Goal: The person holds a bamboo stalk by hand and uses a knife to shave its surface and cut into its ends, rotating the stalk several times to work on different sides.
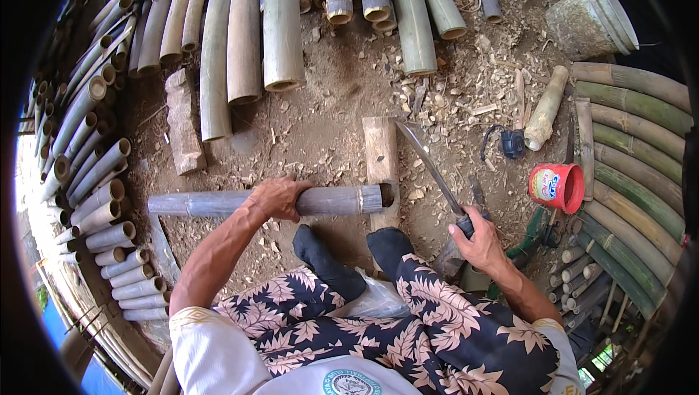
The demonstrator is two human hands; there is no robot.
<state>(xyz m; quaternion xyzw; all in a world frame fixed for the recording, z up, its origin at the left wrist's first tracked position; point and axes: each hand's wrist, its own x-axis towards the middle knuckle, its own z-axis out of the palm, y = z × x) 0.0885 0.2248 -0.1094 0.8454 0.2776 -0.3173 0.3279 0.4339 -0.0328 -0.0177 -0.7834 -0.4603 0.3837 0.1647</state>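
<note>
A grey-brown bamboo tube [338, 200] lies crosswise before me, its open right end resting over a pale wooden block [381, 149] on the ground. My left hand [278, 197] is wrapped over the tube near its middle. In my right hand [477, 237] is the dark handle of a machete [431, 164]. Its long blade slants up and to the left, with the tip beside the upper part of the block. The blade and the tube are apart.
Cut bamboo tubes [284, 31] are piled at the far side, left and right [633, 140]. At right stand a red tub [557, 187], a dirty white bucket [591, 20], a short bamboo piece [546, 109] and a small dark object [512, 144]. A rough wood chunk [185, 122] lies left. Chips litter the dirt.
</note>
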